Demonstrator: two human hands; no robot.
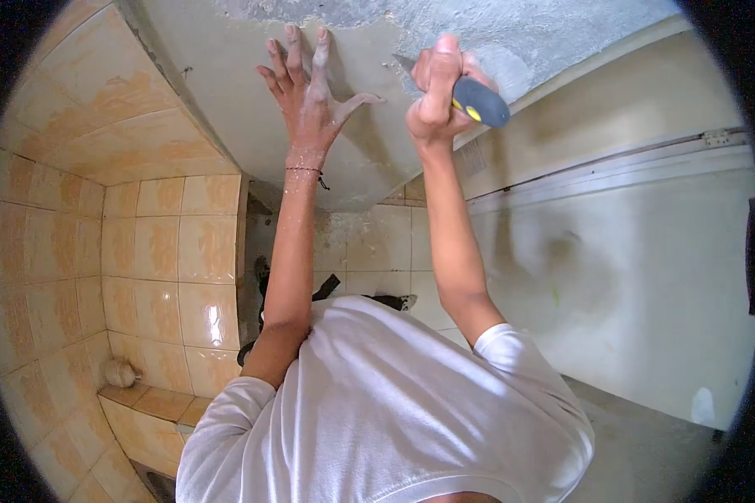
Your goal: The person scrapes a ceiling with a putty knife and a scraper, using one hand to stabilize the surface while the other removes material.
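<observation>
White shirt (386, 402) behind them, right fingers (445, 63) clench a grey-yellow tool (483, 102), while left fingers (294, 59) splay, empty, over grey plaster (365, 63).

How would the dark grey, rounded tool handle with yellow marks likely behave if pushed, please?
The dark grey handle would probably stay stiff, since it looks thick and unbent in the right hand. Its rounded end suggests it might roll if laid down.
</observation>
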